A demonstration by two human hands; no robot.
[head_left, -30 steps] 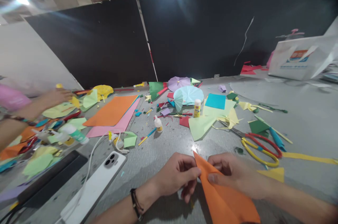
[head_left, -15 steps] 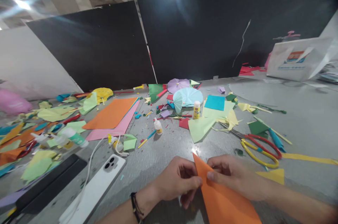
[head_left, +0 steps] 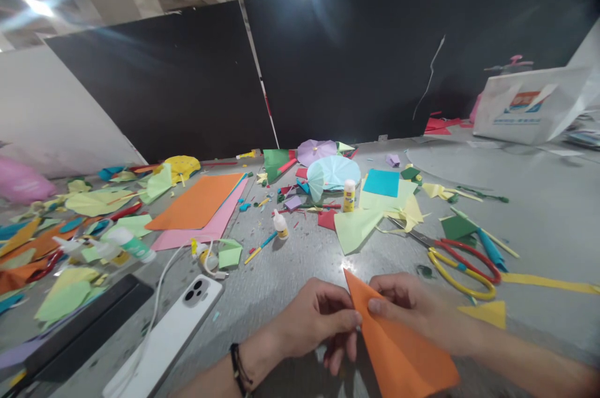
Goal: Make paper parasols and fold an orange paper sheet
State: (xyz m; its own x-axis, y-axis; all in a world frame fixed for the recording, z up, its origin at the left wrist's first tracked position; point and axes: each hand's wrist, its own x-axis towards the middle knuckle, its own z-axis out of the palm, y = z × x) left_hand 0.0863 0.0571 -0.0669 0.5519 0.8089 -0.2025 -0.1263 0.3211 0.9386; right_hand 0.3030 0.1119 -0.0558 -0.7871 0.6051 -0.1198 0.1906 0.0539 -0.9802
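Note:
An orange sheet of paper point(head_left: 398, 348), folded to a narrow point at its far end, is held between my two hands low in the view. My left hand point(head_left: 323, 320) pinches its left edge between thumb and fingers, the other fingers curled beneath. On the opposite side, my right hand point(head_left: 407, 307) grips the paper near the tip, thumb on top. The undersides of the fingers behind the sheet are hidden. Red and yellow scissors point(head_left: 462, 267) lie to the right of my right hand, near a yellow paper scrap point(head_left: 485, 313).
A small glue bottle point(head_left: 280, 225) and a glue stick point(head_left: 349, 196) stand ahead. A white phone point(head_left: 169, 335) with a cable lies at left beside a black case point(head_left: 89, 329). Orange and pink sheets point(head_left: 199, 201), paper umbrellas point(head_left: 334, 172) and scraps cover the table before a black partition point(head_left: 337, 60).
The orange paper has lifted and tilted slightly, so its lower right corner now shows. Both hands keep their hold and have shifted a little to the right.

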